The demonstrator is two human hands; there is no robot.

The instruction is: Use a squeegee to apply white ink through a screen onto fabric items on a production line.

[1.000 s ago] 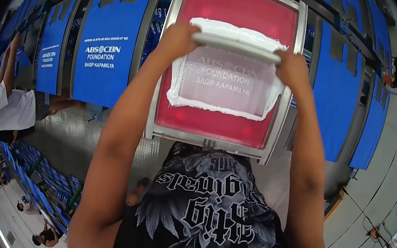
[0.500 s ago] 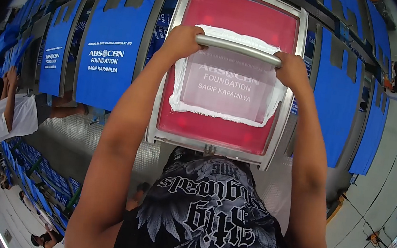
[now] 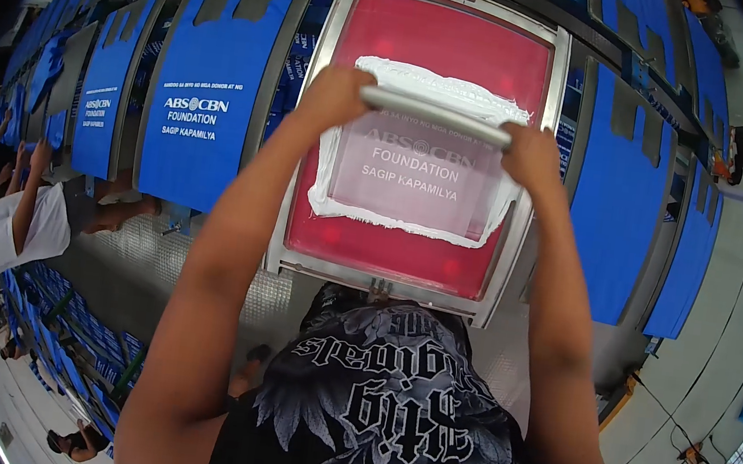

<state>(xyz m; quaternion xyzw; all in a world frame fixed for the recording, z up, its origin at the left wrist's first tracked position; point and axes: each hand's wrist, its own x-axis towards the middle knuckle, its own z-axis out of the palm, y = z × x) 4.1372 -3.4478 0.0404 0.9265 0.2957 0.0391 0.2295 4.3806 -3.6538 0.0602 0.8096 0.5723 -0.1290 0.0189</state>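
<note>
My left hand point(image 3: 336, 102) and my right hand point(image 3: 530, 161) are closed round the two ends of a squeegee point(image 3: 437, 117) with a pale, rounded bar. The squeegee lies crosswise on a red printing screen point(image 3: 386, 266) in a metal frame point(image 3: 288, 194), below the screen's upper end. Thick white ink point(image 3: 445, 88) lies beyond the bar and rings a paler window point(image 3: 404, 190) with lettering in it. What lies under the screen is mostly hidden. The squeegee's lower edge is hidden beneath its bar.
Blue bag panels with handle cutouts lie on boards to the left point(image 3: 204, 82) and right point(image 3: 616, 206) of the screen. A co-worker in a white shirt point(image 3: 24, 226) stands at far left. Cables point(image 3: 680, 437) run over the floor at right.
Both hands have drawn the squeegee a short way toward me over the screen, and more white ink shows beyond it. The view has shifted slightly.
</note>
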